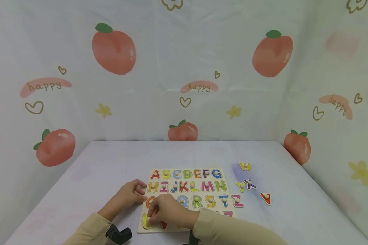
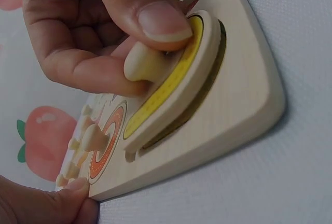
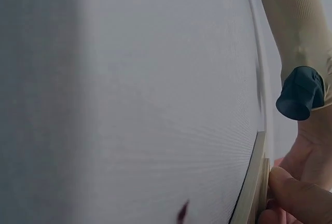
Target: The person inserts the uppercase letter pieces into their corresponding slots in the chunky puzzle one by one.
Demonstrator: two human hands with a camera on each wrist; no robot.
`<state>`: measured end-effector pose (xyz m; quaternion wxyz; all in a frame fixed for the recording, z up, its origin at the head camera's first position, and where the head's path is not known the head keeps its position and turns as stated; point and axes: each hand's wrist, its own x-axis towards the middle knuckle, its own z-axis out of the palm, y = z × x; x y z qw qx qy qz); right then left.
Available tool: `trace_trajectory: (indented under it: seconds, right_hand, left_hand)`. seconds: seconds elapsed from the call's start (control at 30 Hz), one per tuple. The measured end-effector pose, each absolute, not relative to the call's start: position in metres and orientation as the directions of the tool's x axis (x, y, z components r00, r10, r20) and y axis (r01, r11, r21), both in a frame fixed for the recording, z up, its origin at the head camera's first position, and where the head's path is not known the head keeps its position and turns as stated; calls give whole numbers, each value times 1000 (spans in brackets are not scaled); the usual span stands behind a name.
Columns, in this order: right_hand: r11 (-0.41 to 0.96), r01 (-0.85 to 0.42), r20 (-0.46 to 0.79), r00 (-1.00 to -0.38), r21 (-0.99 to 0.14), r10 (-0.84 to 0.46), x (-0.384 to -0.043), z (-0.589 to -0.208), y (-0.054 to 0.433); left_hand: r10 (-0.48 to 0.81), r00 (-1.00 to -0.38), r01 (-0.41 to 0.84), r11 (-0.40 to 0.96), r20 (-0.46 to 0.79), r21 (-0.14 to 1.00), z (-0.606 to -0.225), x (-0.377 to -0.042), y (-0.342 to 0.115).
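A wooden alphabet puzzle board (image 1: pixel 141 227) lies on the table with knobbed letters in its upper rows. My right hand (image 1: pixel 168 211) pinches the pale knob of a yellow letter U piece (image 2: pixel 181 86) at the board's near left corner. In the left wrist view that piece sits tilted over its matching recess, part of which shows dark along one side. My left hand (image 1: pixel 128 194) rests at the board's left edge, its fingertips touching the rim beside the orange O (image 2: pixel 107 146). My right forearm covers part of the bottom row.
Loose letters lie right of the board: a yellow W (image 1: pixel 245 166), a purple X (image 1: pixel 249 184), a yellow Y (image 1: pixel 240 186) and a red V (image 1: pixel 265 198). A pink Z (image 1: pixel 237 200) lies at the board's right edge. A fruit-print curtain (image 1: pixel 153 112) hangs behind the table.
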<state>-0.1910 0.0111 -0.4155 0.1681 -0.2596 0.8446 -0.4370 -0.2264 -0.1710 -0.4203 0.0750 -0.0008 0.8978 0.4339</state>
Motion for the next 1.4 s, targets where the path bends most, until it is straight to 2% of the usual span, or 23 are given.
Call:
trace_trajectory:
  seconds: [0.53, 0.8, 0.97, 1.17, 1.4]
  right_hand:
    - [514, -283, -99, -798, -809, -595, -189, -408, 5]
    - [500, -274, -106, -789, -822, -605, -189, -406, 8]
    - [490, -261, -108, -789, -832, -605, -190, -402, 15]
    - [483, -274, -50, -829, -832, -557, -195, -388, 40]
    - [498, -257, 14, -898, -828, -441, -209, -372, 97]
  left_hand:
    - [52, -989, -75, 627, -138, 776, -422, -228, -172]
    - [122, -985, -24, 593, -119, 805, -425, -230, -177]
    - [119, -986, -25, 600, -120, 800, -423, -228, -175]
    - [78, -990, -48, 607, -119, 793, -423, -227, -171]
    - [51, -990, -73, 618, -133, 783, -425, -227, -171]
